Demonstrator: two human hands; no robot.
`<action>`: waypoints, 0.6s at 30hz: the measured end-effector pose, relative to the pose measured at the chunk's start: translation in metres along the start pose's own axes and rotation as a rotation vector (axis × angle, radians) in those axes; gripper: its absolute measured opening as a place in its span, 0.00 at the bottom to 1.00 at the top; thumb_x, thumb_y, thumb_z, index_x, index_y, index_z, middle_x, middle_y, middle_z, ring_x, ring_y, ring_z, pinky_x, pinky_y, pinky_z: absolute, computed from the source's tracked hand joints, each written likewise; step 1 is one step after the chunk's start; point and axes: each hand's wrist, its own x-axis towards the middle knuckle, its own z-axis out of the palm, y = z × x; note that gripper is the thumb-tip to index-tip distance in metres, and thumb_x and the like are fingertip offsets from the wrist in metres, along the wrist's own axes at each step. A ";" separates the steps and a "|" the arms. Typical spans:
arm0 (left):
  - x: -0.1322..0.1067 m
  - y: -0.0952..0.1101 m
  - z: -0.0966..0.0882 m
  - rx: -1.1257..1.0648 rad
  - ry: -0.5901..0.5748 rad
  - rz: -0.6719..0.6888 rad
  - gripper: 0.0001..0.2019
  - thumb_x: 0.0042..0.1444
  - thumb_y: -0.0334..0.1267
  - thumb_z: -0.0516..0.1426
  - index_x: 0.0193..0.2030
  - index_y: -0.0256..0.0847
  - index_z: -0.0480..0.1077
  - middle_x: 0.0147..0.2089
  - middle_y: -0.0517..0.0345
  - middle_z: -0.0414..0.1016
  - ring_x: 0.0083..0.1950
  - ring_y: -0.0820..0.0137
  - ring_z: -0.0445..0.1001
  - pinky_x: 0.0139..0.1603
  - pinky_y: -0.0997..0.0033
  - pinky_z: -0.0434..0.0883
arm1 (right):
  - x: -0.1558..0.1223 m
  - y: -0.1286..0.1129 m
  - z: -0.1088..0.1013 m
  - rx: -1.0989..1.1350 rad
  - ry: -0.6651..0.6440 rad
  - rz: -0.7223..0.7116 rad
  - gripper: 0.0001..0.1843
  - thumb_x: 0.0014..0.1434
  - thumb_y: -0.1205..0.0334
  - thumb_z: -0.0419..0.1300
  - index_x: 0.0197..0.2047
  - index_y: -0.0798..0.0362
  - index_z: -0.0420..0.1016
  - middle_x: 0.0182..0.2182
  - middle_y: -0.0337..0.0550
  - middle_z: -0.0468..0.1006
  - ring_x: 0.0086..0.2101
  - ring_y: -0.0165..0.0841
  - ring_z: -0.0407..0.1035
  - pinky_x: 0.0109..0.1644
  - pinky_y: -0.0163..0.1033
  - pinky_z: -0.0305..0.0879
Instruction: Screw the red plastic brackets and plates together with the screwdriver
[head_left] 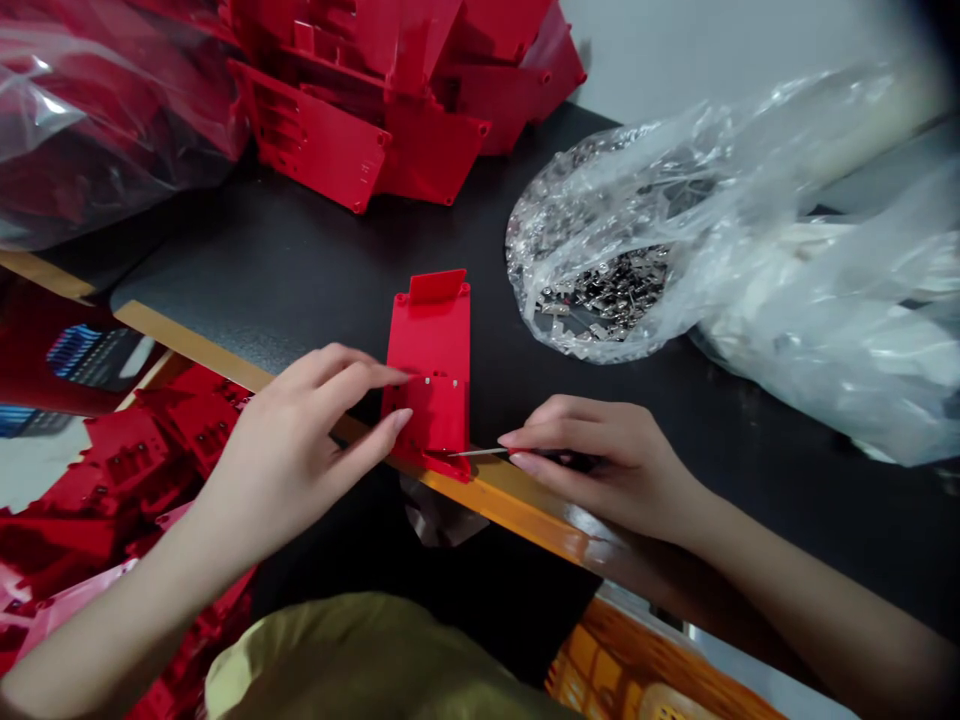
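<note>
A red plastic panel (429, 335) lies at the table's front edge, with small metal pieces set across its middle and a raised flap at its far end. My left hand (300, 435) steadies its left side, forefinger and thumb resting on it. Between the thumb and fingers of my right hand (600, 450) is a thin metal-shafted tool (484, 452), its handle mostly hidden in the palm. The tip of the shaft reaches into the near end of the panel.
Red panels (330, 135) are piled at the back, beside a clear bag (97, 120) of red parts. Right of the panel, an open plastic bag (555, 310) holds many small metal pieces. More red panels (127, 470) lie below left, and an orange crate (637, 665) stands below right.
</note>
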 end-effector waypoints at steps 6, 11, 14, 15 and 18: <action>0.033 -0.007 0.003 -0.150 -0.235 0.207 0.21 0.63 0.42 0.55 0.62 0.42 0.67 0.62 0.50 0.71 0.60 0.62 0.71 0.60 0.64 0.68 | 0.002 0.004 0.009 -0.067 0.032 -0.104 0.08 0.61 0.68 0.61 0.43 0.50 0.78 0.33 0.42 0.82 0.31 0.28 0.76 0.33 0.30 0.71; 0.043 -0.009 0.005 -0.221 -0.329 0.236 0.17 0.62 0.40 0.55 0.56 0.43 0.73 0.55 0.53 0.76 0.55 0.63 0.75 0.58 0.67 0.68 | -0.005 0.010 0.013 -0.292 0.045 -0.200 0.08 0.61 0.68 0.61 0.45 0.53 0.74 0.34 0.41 0.81 0.29 0.26 0.75 0.28 0.28 0.66; 0.048 -0.005 0.001 -0.236 -0.360 0.200 0.16 0.58 0.45 0.59 0.52 0.45 0.76 0.53 0.52 0.78 0.52 0.61 0.77 0.55 0.66 0.69 | -0.008 0.010 0.014 -0.361 0.047 -0.225 0.06 0.62 0.68 0.60 0.43 0.54 0.74 0.33 0.41 0.81 0.29 0.26 0.76 0.28 0.29 0.66; 0.051 -0.004 -0.001 -0.225 -0.375 0.185 0.18 0.55 0.48 0.62 0.51 0.46 0.77 0.51 0.52 0.79 0.50 0.59 0.78 0.53 0.65 0.70 | -0.008 0.009 0.015 -0.364 0.045 -0.217 0.06 0.63 0.67 0.59 0.43 0.54 0.74 0.33 0.41 0.81 0.29 0.27 0.76 0.29 0.29 0.66; 0.059 0.002 -0.006 -0.129 -0.422 0.156 0.23 0.44 0.52 0.68 0.47 0.47 0.78 0.48 0.53 0.80 0.47 0.56 0.79 0.48 0.65 0.69 | -0.006 0.008 0.016 -0.353 0.026 -0.185 0.06 0.64 0.66 0.57 0.42 0.54 0.75 0.33 0.41 0.82 0.29 0.27 0.76 0.28 0.30 0.67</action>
